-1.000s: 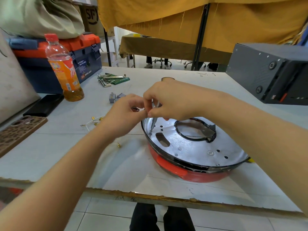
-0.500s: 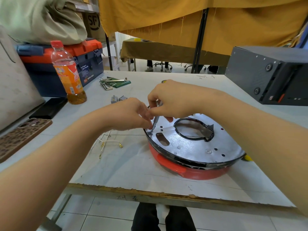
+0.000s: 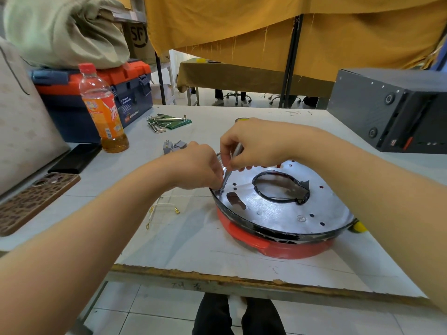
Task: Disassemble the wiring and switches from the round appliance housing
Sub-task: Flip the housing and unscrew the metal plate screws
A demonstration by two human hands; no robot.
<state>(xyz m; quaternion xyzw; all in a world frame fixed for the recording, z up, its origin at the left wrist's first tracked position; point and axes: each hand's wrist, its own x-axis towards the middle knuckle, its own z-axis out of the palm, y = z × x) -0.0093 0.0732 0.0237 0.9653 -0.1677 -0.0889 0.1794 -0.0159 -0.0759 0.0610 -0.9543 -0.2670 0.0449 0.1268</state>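
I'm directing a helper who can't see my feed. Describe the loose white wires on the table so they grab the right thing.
Start at the round red housing with the silver plate on top, near the table's front edge. Just left of it, under the left forearm, lie the white wires. They are thin, loose, and tipped with small gold terminals, unlike the grey parts farther back.

The white surface [image 3: 193,238] has a chipped front edge. On it lie the round red housing [image 3: 285,247] near the front, loose white wires [image 3: 160,209] just to its left, small grey parts [image 3: 173,146], a set of keys [image 3: 160,122], an orange drink bottle [image 3: 104,110], 2 phones [image 3: 36,197] [image 3: 76,158], a blue toolbox [image 3: 96,97] and a black box [image 3: 391,110].
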